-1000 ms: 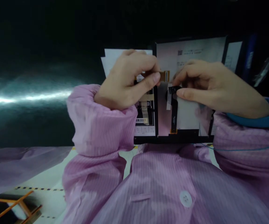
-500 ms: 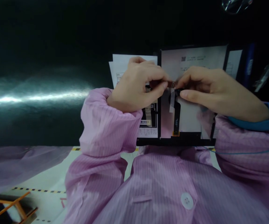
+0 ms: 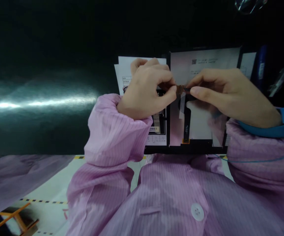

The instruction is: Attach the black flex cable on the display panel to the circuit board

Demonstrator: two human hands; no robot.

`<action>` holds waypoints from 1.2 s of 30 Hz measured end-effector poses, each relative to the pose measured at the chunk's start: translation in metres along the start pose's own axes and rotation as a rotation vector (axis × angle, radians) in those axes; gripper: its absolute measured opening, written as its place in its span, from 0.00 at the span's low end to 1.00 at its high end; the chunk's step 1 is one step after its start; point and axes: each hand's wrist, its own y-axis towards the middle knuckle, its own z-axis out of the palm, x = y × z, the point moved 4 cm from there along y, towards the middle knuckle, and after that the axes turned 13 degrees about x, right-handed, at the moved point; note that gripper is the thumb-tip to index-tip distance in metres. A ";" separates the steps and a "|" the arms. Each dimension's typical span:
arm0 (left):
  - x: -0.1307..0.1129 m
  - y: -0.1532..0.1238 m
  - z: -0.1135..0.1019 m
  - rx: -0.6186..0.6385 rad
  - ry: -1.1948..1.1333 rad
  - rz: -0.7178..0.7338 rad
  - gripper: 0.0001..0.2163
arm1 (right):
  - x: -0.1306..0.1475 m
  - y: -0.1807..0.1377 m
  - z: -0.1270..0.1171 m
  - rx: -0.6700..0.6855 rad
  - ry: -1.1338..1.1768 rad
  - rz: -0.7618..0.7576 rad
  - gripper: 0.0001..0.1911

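A display panel [image 3: 178, 68] with a shiny, silvery back lies before me, a small square code and print on its upper part. From its lower edge a black flex cable [image 3: 187, 123] runs up to my fingers. My left hand [image 3: 148, 88] pinches the brownish, gold-lined end piece [image 3: 180, 89] of this cable between thumb and forefinger. On the other side, my right hand [image 3: 233, 95] has thumb and forefinger closed on the cable's dark part. A strip of clear tape [image 3: 182, 106] hangs below the fingertips. Fingers hide part of the join.
White printed sheets [image 3: 123, 72] lie under and left of the panel, beside a dark unit with a barcode label [image 3: 154, 129]. A blue pen-like object [image 3: 262, 64] is on the right. A blue wrist strap [image 3: 265, 128] with a thin cord circles my right wrist.
The cable's end has turned, and its brownish, gold-lined face now shows between my fingertips. My left hand has shifted slightly right; the right fingers have flattened over the cable.
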 end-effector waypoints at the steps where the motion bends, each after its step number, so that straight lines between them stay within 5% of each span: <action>1: 0.000 0.000 0.000 0.000 -0.003 -0.001 0.09 | 0.000 0.000 0.000 -0.010 -0.008 0.013 0.08; 12: -0.004 0.002 -0.004 -0.019 0.014 -0.056 0.08 | 0.001 0.002 0.001 -0.089 -0.031 0.075 0.13; 19: -0.001 0.001 -0.004 -0.011 -0.003 -0.033 0.08 | 0.001 0.002 0.002 -0.013 0.055 0.022 0.04; 36: -0.002 0.000 -0.002 0.121 -0.058 0.029 0.07 | -0.002 0.001 0.005 -0.029 0.038 0.034 0.03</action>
